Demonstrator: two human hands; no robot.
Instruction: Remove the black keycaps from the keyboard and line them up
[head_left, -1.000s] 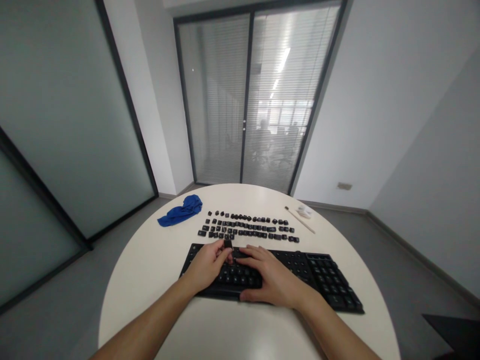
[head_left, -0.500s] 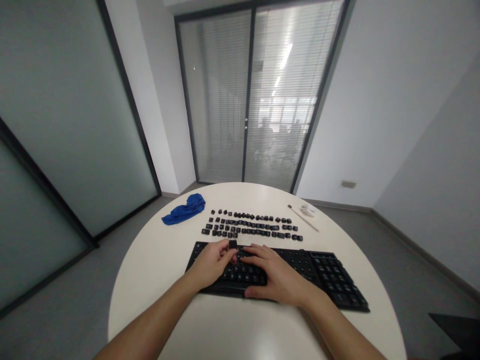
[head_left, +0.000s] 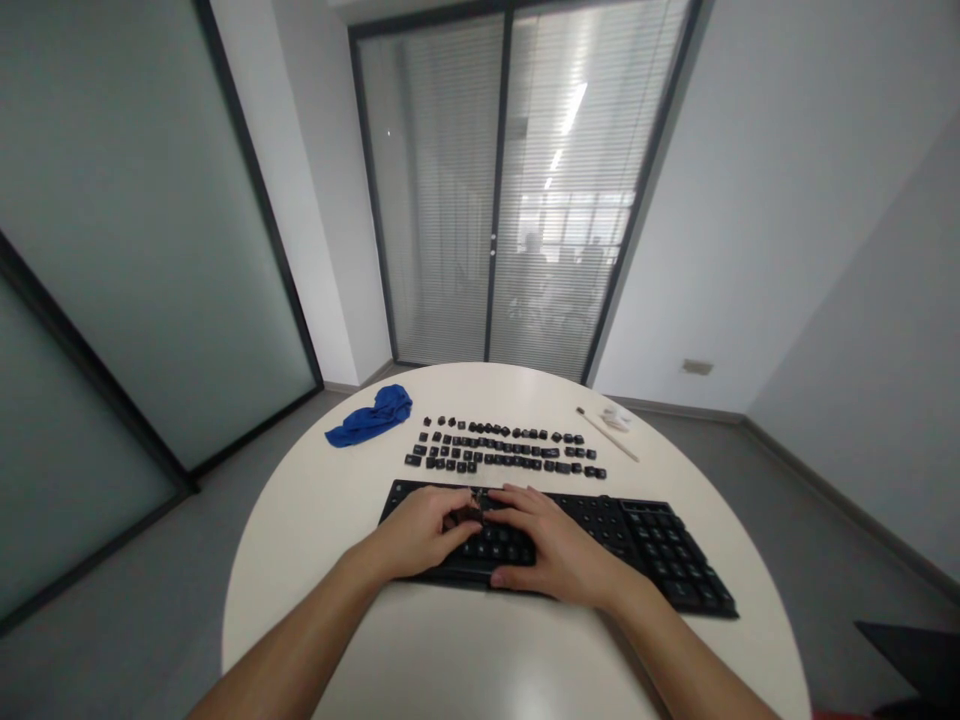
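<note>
A black keyboard (head_left: 592, 520) lies across the table in front of me, with keycaps on its right-hand number block and bare key posts over much of the rest. My left hand (head_left: 424, 530) is over its left part, thumb and fingers pinched around a small dark keycap (head_left: 471, 514) that the fingers mostly hide. Close beside it, my right hand (head_left: 551, 545) rests on the middle of the keyboard, fingers stretched out and thumb apart at the front edge. Beyond the keyboard, loose black keycaps (head_left: 521, 449) stand in several rows.
A crumpled blue cloth (head_left: 371, 417) lies at the back left of the round white table (head_left: 300, 540). At the back right is a thin brush (head_left: 607, 434) with a pale handle, beside a small whitish bundle (head_left: 616, 418). A dark pointed object (head_left: 911, 655) shows at the lower right.
My left hand has brought the keycap from above the keyboard's back edge down and toward me, turning it among the fingers. My right hand has hardly moved.
</note>
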